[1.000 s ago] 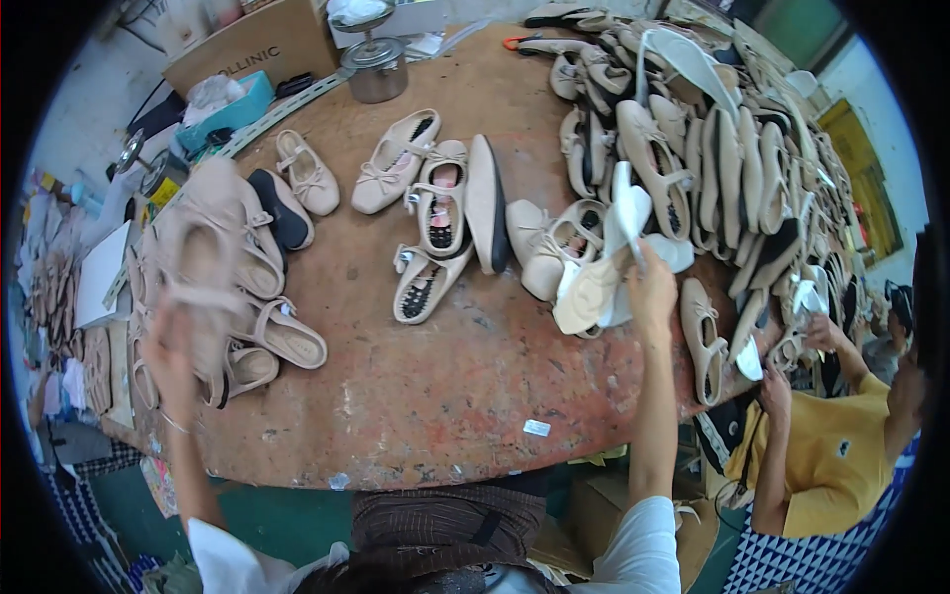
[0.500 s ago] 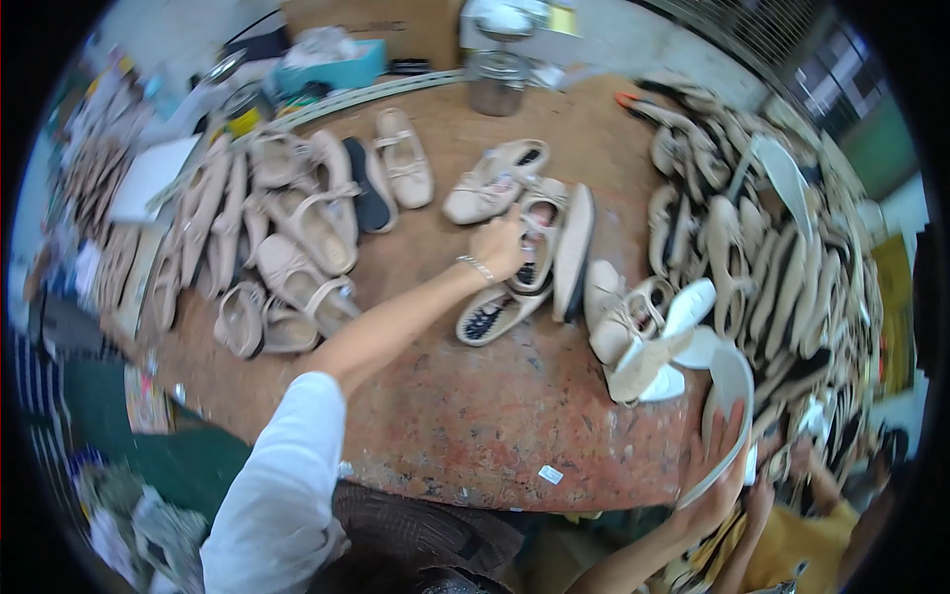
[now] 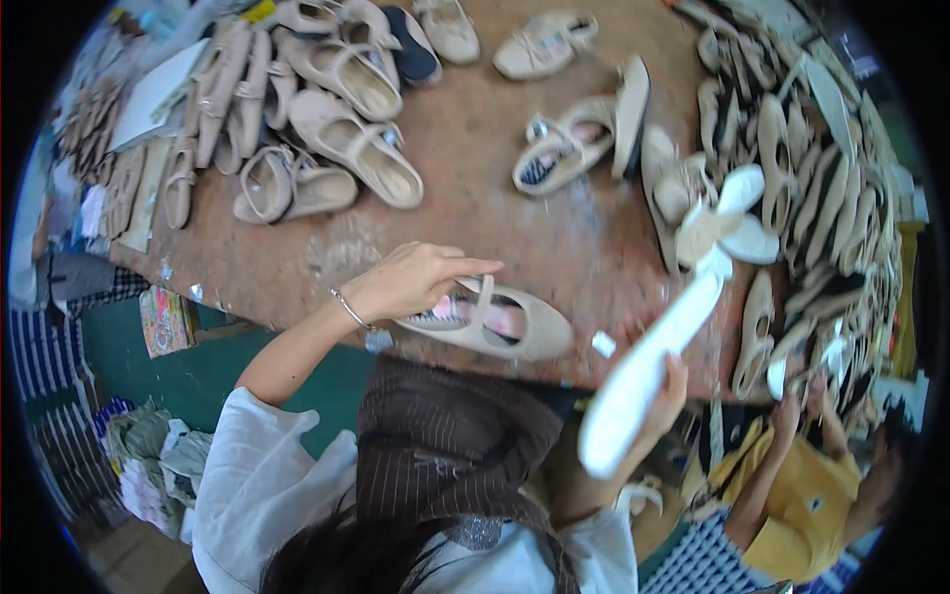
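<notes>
At the near table edge, my left hand grips the heel end of a beige strap shoe, whose toe points right. Its thumb is hidden below the palm. A long white shoe sole is in my right hand, tilted with its far end up and right; motion blurs it. Beyond them lie another beige shoe with a striped lining, one on its side and one farther back. White sole-shaped pieces and a beige piece rest near the sole's far tip.
Many beige shoes cluster at the left of the brown table. A large pile of beige shoes covers the right side. A small white label lies near the front edge. At lower right sits a person in a yellow top.
My left hand has brought one shoe from the middle group to the near edge. My right hand has moved left with the white sole, now turned flatter. The view has shifted downward.
</notes>
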Demonstrator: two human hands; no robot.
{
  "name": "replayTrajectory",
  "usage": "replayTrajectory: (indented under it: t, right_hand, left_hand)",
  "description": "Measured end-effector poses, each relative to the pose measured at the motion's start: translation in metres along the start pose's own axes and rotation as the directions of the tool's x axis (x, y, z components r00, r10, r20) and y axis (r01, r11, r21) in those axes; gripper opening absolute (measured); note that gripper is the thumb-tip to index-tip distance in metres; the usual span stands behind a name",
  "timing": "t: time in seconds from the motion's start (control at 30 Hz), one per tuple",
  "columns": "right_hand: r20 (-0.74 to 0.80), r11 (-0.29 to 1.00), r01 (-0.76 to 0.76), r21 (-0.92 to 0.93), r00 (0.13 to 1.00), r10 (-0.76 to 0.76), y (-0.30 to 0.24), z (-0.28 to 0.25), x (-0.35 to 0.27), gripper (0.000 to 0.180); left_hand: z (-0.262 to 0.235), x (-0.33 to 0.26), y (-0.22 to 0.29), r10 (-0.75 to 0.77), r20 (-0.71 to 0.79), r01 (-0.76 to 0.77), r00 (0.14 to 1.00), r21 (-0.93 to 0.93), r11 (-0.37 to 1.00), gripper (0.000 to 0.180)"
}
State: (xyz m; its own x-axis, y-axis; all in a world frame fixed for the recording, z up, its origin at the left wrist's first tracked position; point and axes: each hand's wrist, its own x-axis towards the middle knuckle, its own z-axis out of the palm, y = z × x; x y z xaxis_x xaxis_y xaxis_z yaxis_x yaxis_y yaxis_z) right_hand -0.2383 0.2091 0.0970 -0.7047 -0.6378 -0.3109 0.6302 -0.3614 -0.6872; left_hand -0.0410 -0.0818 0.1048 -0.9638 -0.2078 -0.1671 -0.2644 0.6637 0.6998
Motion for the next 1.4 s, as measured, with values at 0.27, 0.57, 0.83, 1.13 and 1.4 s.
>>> replayTrajectory:
  t: [0.27,0.57,0.83,1.13,1.4]
  right_hand:
    - [0.05,0.805,0.16,-0.571,0.986,-0.161,0.001,-0.002,-0.03,0.062]
    - [0.656,-0.362,0.601,-0.713,0.754,-0.041,0.083,0.047,-0.024,0.034]
    - [0.682,-0.051,0.68,-0.731,0.73,-0.04,0.145,0.076,0.008,0.021]
    - [0.685,-0.061,0.683,-0.728,0.727,-0.05,0.164,0.091,0.019,0.021]
    - [0.761,-0.215,0.744,-0.633,0.649,0.004,0.17,0.092,0.023,0.027]
  left_hand:
    - [0.069,-0.063,-0.033,-0.085,-0.714,0.321,0.695,0.203,0.925,0.047]
    - [0.089,-0.076,-0.028,-0.486,-0.547,0.343,0.681,-0.348,0.873,0.068]
    - [0.08,-0.081,-0.045,-0.533,-0.379,0.255,0.756,-0.58,0.773,0.078]
    - [0.083,-0.078,-0.06,-0.518,-0.412,0.203,0.749,-0.601,0.773,0.067]
    - [0.08,-0.058,-0.06,-0.704,-0.385,0.306,0.597,-0.702,0.643,0.027]
